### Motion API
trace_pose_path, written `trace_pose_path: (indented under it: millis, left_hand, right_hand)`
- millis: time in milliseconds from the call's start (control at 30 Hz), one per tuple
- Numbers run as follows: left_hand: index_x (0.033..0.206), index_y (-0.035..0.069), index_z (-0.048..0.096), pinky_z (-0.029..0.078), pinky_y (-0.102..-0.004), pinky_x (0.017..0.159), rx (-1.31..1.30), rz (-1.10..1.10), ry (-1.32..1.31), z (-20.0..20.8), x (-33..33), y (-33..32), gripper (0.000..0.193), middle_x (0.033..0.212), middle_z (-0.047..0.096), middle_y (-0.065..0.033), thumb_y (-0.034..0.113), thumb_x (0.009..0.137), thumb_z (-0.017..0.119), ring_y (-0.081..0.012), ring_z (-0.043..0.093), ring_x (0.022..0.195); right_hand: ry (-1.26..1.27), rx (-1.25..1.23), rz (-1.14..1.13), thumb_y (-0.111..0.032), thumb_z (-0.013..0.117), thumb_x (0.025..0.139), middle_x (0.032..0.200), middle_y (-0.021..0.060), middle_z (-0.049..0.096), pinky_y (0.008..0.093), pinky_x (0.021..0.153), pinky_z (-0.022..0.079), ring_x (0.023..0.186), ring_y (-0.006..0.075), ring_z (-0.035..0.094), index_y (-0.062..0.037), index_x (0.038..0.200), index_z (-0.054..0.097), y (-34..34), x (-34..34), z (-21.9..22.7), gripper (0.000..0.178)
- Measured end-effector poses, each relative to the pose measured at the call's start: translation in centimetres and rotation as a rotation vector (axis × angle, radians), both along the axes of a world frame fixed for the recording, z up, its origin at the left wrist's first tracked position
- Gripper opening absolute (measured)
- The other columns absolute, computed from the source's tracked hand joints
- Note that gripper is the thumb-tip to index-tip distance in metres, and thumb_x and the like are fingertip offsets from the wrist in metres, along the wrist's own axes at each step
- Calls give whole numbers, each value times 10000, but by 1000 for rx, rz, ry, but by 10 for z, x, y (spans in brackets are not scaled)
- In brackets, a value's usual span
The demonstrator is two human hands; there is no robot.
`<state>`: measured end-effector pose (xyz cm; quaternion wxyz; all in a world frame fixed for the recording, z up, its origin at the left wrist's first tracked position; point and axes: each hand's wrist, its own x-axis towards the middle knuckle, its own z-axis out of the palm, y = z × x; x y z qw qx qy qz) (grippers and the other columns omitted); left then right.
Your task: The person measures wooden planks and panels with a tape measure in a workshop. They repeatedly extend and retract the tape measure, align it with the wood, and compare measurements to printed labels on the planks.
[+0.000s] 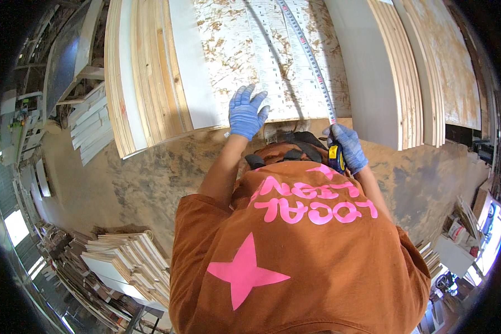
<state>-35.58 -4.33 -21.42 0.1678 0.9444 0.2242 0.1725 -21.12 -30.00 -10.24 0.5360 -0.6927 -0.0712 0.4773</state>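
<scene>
My left hand [247,113], in a blue-grey glove, lies with fingers spread at the near edge of a white board with brown smears [224,42]. Gripped in my gloved right hand [349,146] is a black and yellow tape measure [336,158], just off that board's near right corner. Its pale blade [313,65] runs out, slightly leftward, toward the far side. Columns of small printed marks cover part of the surface beneath it. Where the blade ends lies beyond the picture's top edge.
Stacked wooden panels [153,72] stand left of the board, and more panel stacks [398,72] stand on the right. White strips [92,122] are piled at far left. Behind me at lower left sits a heap of boards [133,261]. The floor [145,178] is dusty brown.
</scene>
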Motion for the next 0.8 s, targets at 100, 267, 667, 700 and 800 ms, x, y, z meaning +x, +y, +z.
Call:
trace_pose_path:
  millis: [100, 267, 667, 700, 800]
  left_hand:
    - [1115, 221, 638, 282, -450, 1032, 2, 6, -11, 0, 0, -2, 395, 1279, 479, -85, 346, 741, 668, -312, 397, 1217]
    - [1097, 210, 645, 301, -443, 1021, -8, 17, -30, 3, 0, -2, 386, 1264, 496, -91, 337, 734, 675, -322, 420, 1198]
    - [1070, 196, 632, 276, -440, 1035, -22, 32, -47, 3, 1, -1, 378, 1255, 495, -70, 350, 726, 672, -291, 411, 1210]
    - [1071, 196, 631, 275, -441, 1036, -20, 33, -43, 3, 1, -1, 379, 1257, 494, -71, 350, 727, 672, -291, 410, 1211]
    - [1074, 196, 627, 272, -441, 1038, -16, 32, -37, 2, 0, -1, 382, 1262, 490, -72, 351, 728, 672, -291, 409, 1213]
  right_hand:
    - [-4, -12, -8, -357, 536, 919, 713, 7, 558, 215, 576, 408, 625, 86, 494, -20, 906, 630, 3, 1, 1, 350]
    - [-11, -4, -46, -350, 535, 920, 713, 7, 557, 216, 577, 412, 628, 84, 496, -24, 897, 623, 10, -2, 1, 339]
    - [-46, 13, -79, -380, 536, 915, 691, 23, 559, 210, 556, 392, 607, 81, 495, -15, 903, 614, 16, -14, 4, 373]
    - [-44, 12, -82, -378, 537, 916, 692, 24, 562, 210, 556, 392, 608, 81, 497, -15, 904, 614, 16, -15, 5, 371]
    - [-43, 18, -98, -316, 528, 930, 692, 4, 570, 209, 546, 414, 596, 73, 509, -42, 876, 617, 16, -16, 1, 293]
